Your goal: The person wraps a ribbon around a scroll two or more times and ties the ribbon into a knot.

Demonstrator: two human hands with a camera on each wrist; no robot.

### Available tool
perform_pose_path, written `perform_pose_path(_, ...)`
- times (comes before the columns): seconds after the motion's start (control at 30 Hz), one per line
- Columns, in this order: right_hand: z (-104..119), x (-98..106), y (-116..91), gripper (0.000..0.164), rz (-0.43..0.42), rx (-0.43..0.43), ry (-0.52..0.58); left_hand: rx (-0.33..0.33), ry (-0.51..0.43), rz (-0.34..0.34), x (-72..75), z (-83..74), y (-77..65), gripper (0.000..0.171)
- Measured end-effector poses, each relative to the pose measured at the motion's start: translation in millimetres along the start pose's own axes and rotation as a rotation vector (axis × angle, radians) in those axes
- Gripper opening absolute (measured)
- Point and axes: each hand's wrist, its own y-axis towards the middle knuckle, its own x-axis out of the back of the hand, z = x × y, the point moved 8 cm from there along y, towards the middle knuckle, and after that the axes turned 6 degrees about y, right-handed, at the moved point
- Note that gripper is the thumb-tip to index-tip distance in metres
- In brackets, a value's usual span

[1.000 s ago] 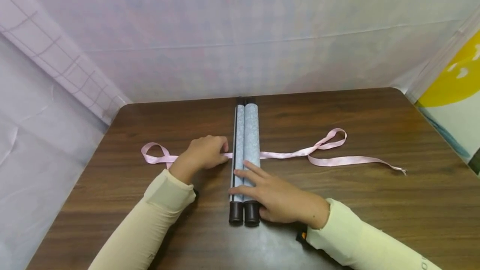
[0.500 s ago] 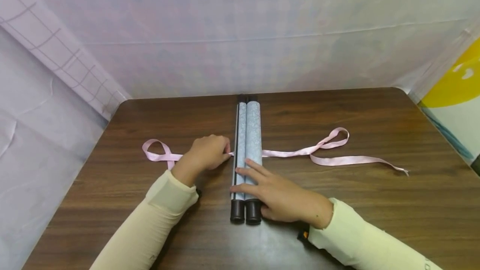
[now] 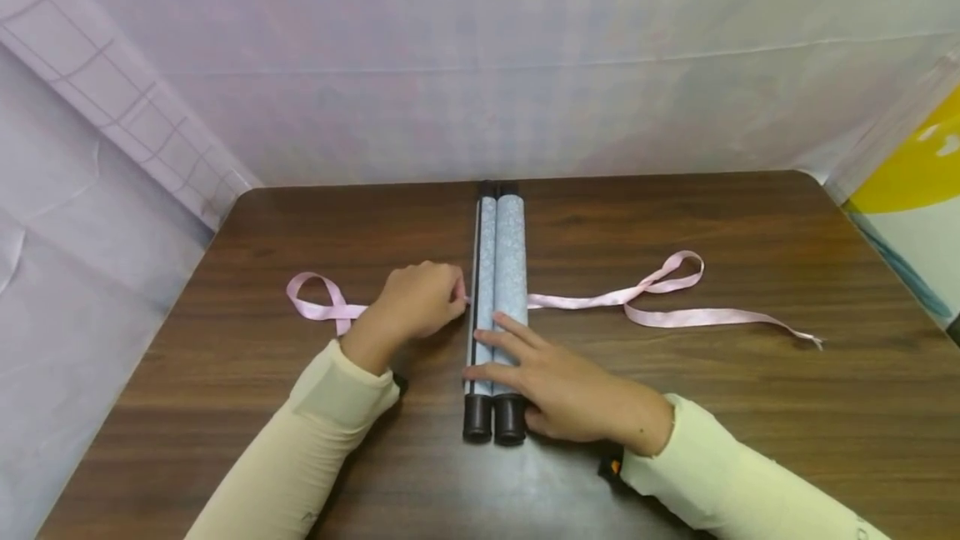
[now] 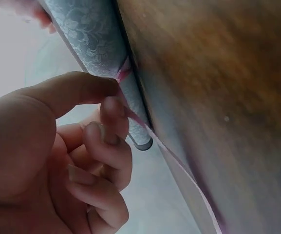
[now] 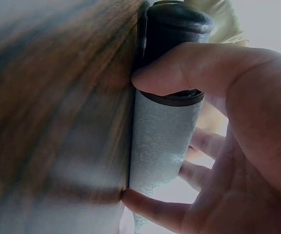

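A rolled scroll (image 3: 512, 252) lies lengthwise on the table as two side-by-side rolls in pale blue floral cloth with dark end knobs. A pink ribbon (image 3: 577, 302) passes beneath it and comes out on both sides. Just left of the scroll, my left hand (image 3: 420, 300) pinches the ribbon (image 4: 139, 120) between thumb and index finger, its other fingers curled. My right hand (image 3: 573, 390) holds the scroll's near part, fingers spread across the top and one fingertip at the left edge. In the right wrist view its thumb (image 5: 167, 73) lies along the dark knob (image 5: 179, 22).
The brown wood table (image 3: 300, 227) reaches a pale fabric wall (image 3: 480, 65) at the back. The ribbon's left part ends in a loop on the table. At right it forms another loop and a loose frayed tail.
The left thumb and index finger have closed on the ribbon beside the scroll. The right hand stays on the scroll. The whole head view has shifted slightly.
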Motion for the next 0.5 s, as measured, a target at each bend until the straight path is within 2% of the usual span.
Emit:
perform_pose_path(0.33, 3.8, 6.3, -1.3, 0.083, -0.002, 0.014, -0.101, -0.013, -0.006, -0.015, 5.5, -3.3, -2.4, 0.007)
perform_pose_path(0.5, 7.3, 9.2, -6.0, 0.083, 0.026, 0.023, -0.138, -0.025, -0.020, -0.005, 7.8, -6.0, -5.2, 0.007)
